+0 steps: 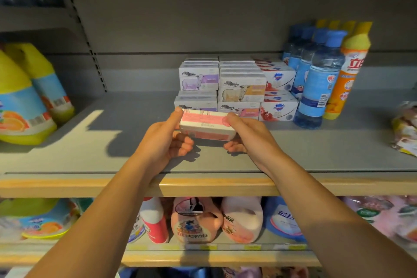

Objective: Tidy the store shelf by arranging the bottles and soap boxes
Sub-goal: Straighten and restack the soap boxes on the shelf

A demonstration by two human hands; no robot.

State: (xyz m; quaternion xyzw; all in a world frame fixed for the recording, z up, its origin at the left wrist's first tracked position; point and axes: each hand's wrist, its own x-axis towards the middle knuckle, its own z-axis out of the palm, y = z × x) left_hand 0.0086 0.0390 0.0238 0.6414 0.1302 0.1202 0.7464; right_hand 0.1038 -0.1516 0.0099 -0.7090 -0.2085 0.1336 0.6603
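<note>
Both left hand and right hand gripping pink soap box, label blurred, stacked boxes behind partly hidden

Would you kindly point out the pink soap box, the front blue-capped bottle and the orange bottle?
pink soap box (206, 125), head view, front face.
front blue-capped bottle (320, 88), head view, blue label.
orange bottle (345, 83), head view, orange label.

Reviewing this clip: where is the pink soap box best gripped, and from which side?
By its two short ends, one hand from each side. The pink soap box is a flat oblong lying lengthwise across the view, and the left hand and right hand already pinch those ends.
</note>
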